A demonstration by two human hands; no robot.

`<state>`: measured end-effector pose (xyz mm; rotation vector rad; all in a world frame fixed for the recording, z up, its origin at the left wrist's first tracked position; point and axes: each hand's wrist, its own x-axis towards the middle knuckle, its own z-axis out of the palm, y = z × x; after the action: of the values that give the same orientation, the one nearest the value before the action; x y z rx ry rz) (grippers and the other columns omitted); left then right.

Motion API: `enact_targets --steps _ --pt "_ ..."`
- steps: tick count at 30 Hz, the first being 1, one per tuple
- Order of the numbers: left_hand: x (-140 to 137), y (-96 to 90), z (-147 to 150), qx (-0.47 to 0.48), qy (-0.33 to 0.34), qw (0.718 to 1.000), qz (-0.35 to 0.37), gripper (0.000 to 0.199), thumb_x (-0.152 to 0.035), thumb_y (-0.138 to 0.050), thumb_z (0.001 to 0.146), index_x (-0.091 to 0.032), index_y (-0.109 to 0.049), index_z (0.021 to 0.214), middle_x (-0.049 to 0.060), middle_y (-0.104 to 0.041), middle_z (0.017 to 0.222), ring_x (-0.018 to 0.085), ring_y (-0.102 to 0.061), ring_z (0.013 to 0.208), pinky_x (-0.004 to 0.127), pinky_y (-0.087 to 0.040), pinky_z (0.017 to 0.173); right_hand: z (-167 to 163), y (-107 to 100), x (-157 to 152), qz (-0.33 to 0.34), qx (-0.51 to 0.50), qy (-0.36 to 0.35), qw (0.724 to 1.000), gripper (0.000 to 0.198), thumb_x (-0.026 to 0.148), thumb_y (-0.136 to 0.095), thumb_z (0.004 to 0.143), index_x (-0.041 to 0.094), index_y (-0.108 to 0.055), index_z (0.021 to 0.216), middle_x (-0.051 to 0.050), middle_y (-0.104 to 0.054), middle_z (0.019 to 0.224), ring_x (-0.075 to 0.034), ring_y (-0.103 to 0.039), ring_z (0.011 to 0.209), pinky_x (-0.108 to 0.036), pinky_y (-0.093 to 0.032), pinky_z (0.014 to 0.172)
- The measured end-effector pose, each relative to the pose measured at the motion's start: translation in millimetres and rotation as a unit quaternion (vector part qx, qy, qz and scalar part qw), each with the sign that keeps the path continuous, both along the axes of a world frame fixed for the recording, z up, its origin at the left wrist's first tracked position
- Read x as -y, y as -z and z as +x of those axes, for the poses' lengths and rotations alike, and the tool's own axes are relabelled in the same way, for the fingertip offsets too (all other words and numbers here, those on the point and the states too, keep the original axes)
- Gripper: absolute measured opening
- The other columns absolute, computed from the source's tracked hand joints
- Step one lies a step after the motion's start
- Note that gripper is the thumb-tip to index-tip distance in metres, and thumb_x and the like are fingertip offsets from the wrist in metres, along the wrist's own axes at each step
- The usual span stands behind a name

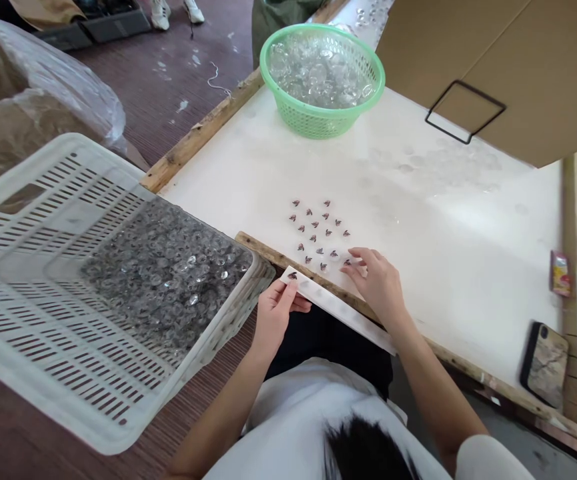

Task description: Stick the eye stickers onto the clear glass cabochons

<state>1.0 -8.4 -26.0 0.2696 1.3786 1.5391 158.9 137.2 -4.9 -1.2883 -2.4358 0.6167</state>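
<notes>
My left hand (pixel 274 312) grips one end of a long white strip (pixel 341 309) at the table's front edge. Near that end, just above my thumb, a small clear piece with a dark print (pixel 293 275) sits on the strip. Over the tabletop, my right hand (pixel 381 283) has its thumb and forefinger closed around another small printed clear piece (pixel 347 262). Several more such printed pieces (pixel 315 225) lie spread on the white tabletop (pixel 228 180) beyond both hands.
At left stands a white slatted crate (pixel 23 280) holding many clear pieces (pixel 168 267). A green basket (pixel 318 123) of clear discs is at the back. Cardboard (pixel 533 73) with a black wire frame (pixel 465 110) overhangs the right; a phone (pixel 544 363) lies near the wooden rim (pixel 193 153).
</notes>
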Motion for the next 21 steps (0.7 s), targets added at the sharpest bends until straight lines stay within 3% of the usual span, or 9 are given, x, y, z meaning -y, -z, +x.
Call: enact_targets --steps 3,7,10,16,21 --pt "-0.8 0.2 2.4 -0.019 0.015 1.000 -0.010 0.028 -0.043 -0.064 0.085 -0.015 -0.066 0.088 0.001 -0.067 0.064 0.015 -0.065 0.055 0.027 -0.058 0.058 -11.7 -13.6 12.1 0.013 -0.041 0.008 0.999 0.020 0.033 -0.061 0.089 0.023 -0.064 0.105 -0.009 -0.065 0.109 -0.026 -0.061 0.100 -0.039 -0.049 0.083" --pt "-2.7 -4.0 5.8 -0.063 0.046 0.997 -0.011 0.029 -0.043 -0.063 0.086 -0.015 -0.066 0.090 0.001 -0.067 0.065 0.015 -0.065 0.055 0.026 -0.057 0.057 -37.2 -23.8 34.8 -0.112 -0.139 -0.073 0.981 0.013 0.025 -0.060 0.088 0.022 -0.065 0.100 -0.005 -0.066 0.097 -0.017 -0.063 0.082 -0.029 -0.051 0.073" --pt "-2.9 -8.3 8.2 -0.094 0.054 0.994 -0.008 0.027 -0.041 -0.062 0.086 -0.016 -0.067 0.093 0.000 -0.067 0.068 0.015 -0.065 0.056 0.027 -0.057 0.057 -48.9 -20.2 46.7 -0.161 -0.183 -0.073 0.967 0.007 0.022 -0.059 0.088 0.022 -0.065 0.091 -0.002 -0.067 0.086 -0.014 -0.062 0.072 -0.026 -0.051 0.067" --pt "-2.2 -8.4 14.3 -0.051 0.043 0.997 0.036 0.024 -0.035 -0.072 0.079 -0.017 -0.066 0.093 0.001 -0.070 0.081 0.016 -0.066 0.067 0.028 -0.057 0.066 -48.2 -15.0 60.9 -0.093 -0.168 -0.067 0.979 0.017 0.022 -0.049 0.093 0.026 -0.065 0.088 -0.004 -0.067 0.094 -0.018 -0.063 0.087 -0.032 -0.052 0.078" --pt "-3.4 -8.1 12.9 -0.027 0.047 0.998 0.019 0.030 -0.038 -0.074 0.075 -0.017 -0.067 0.095 0.002 -0.072 0.083 0.016 -0.066 0.064 0.029 -0.057 0.063 -33.2 -27.4 50.4 -0.075 -0.266 -0.063 0.959 0.011 0.025 -0.054 0.090 0.025 -0.063 0.084 -0.006 -0.063 0.097 -0.019 -0.062 0.093 -0.034 -0.052 0.080"
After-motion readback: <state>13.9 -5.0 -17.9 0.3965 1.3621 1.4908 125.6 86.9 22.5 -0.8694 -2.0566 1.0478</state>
